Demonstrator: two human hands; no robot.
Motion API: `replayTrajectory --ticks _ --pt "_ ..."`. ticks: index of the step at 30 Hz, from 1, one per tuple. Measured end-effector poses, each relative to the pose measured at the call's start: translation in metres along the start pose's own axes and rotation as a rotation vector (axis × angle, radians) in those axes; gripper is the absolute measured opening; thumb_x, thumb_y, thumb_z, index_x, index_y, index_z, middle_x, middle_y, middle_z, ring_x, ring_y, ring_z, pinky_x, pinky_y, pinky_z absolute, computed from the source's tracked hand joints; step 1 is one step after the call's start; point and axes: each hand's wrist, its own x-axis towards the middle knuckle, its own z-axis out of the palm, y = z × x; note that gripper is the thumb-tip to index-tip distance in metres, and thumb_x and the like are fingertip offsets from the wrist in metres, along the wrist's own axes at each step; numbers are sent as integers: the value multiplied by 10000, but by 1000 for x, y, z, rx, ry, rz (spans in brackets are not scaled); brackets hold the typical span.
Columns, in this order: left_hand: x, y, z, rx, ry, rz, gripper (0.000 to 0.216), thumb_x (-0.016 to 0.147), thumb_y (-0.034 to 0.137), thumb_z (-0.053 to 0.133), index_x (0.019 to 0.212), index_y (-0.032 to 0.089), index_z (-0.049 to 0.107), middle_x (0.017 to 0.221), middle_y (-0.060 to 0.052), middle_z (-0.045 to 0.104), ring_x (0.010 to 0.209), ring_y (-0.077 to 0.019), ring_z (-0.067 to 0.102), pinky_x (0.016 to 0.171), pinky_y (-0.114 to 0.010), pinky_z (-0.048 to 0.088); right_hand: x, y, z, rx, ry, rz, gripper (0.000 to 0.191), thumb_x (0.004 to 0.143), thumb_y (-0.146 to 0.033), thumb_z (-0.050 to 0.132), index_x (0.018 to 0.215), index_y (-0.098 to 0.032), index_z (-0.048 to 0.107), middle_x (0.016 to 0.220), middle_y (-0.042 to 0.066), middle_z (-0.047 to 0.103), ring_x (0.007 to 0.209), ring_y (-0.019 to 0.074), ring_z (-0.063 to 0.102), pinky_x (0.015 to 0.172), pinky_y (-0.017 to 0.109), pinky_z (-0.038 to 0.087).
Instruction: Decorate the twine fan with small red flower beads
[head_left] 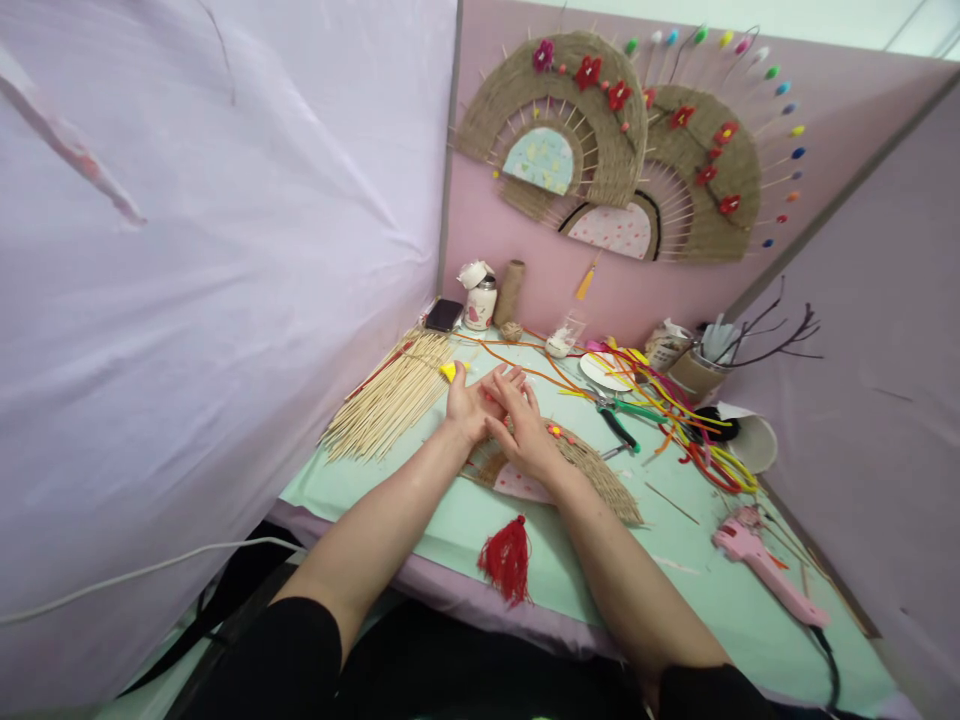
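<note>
My left hand [469, 405] and my right hand [521, 420] meet over the green table top [465, 520], right across left. Their fingers are partly stretched and overlap; something small and reddish shows between them, too small to name. Under my right wrist lies a half-round woven jute fan [592, 465] with a pink paper centre and small red flowers. A red tassel [508, 560] hangs from it at the table's near edge. A small yellow piece [448, 371] lies just left of my left fingertips.
A bundle of bamboo skewers [390, 400] lies at the left. Coloured pipe cleaners [675, 410] and green-handled pliers [619, 425] lie to the right, a pink glue gun [765, 565] near the right edge. Jars, a twine spool [510, 292] and a phone stand at the back. Finished fans [600, 140] hang on the wall.
</note>
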Motion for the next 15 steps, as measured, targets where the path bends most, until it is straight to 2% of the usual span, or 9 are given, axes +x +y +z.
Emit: replayTrajectory --ticks 4,8,11,15 --pt "0 -4 0 18 6 15 751 887 660 263 1309 81 488 1313 -238 563 1167 -312 589 924 -445 516 0 -2 -4 76 64 48 601 953 -293 400 1512 -221 189 1422 111 516 1384 207 384 1166 526 140" --pt "-3 -1 2 46 18 15 764 897 653 239 1320 61 471 1333 -251 541 1103 -275 621 794 -352 561 2 1 -8 55 200 121 452 925 -272 473 1374 -231 430 1202 83 683 1254 225 532 1116 498 252" --pt "-4 -2 2 52 2 5 766 889 664 248 1338 78 451 1355 -245 526 1115 -285 611 791 -366 560 6 2 -8 9 221 141 312 897 -274 538 1206 -243 566 1042 56 742 1077 245 626 1034 481 328" --pt "-2 -6 0 54 17 -13 769 869 684 286 1343 97 436 1333 -237 544 1128 -309 605 877 -433 533 11 0 -6 -36 193 141 276 874 -245 578 1150 -238 595 971 36 756 992 241 643 989 464 331"
